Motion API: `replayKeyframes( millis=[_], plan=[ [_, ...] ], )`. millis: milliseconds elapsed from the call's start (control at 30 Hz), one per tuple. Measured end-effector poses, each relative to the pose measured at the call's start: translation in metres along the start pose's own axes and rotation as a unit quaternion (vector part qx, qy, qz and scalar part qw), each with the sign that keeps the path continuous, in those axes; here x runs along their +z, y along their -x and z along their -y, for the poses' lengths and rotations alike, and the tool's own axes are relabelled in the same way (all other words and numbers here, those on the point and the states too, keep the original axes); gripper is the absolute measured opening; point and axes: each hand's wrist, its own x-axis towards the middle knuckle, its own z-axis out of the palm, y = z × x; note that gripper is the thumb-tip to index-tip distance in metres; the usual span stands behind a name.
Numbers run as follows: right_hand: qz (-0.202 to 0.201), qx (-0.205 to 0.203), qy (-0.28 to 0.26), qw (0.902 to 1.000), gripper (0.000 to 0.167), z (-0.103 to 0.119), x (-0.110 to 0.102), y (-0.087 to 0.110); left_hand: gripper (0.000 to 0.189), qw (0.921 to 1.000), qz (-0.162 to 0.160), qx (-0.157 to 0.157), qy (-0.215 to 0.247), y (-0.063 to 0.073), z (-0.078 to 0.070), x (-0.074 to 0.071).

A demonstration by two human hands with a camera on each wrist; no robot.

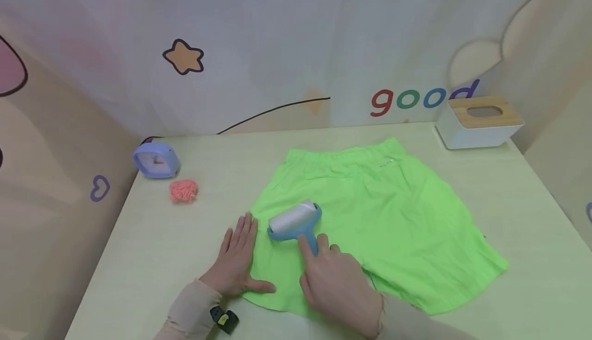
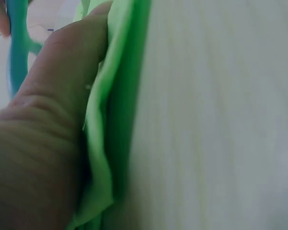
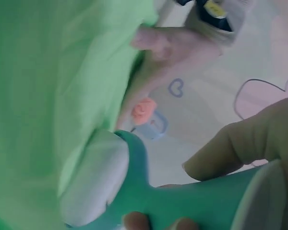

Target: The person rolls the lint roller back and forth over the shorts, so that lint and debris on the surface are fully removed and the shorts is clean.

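Bright green shorts lie spread on the table, waistband toward the back wall. My right hand grips the blue handle of a lint roller, index finger stretched along it. The white roll rests on the left leg of the shorts; in the right wrist view the roll touches the fabric. My left hand lies flat with fingers straight at the left edge of that leg, its thumb across the hem. The left wrist view shows the thumb against the folded green hem.
A purple clock stands at the back left of the table, with a pink fuzzy bundle in front of it. At the back right corner is a white tissue box with a wooden lid. A printed curtain hangs behind.
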Motion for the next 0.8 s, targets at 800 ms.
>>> replayKeyframes(
  millis=[800],
  plan=[
    [0.025,0.017,-0.023,0.9993,0.056,-0.005,0.028,-0.058,0.151,0.9996,0.008,-0.019,-0.021,-0.002,-0.001,0.0]
  ],
)
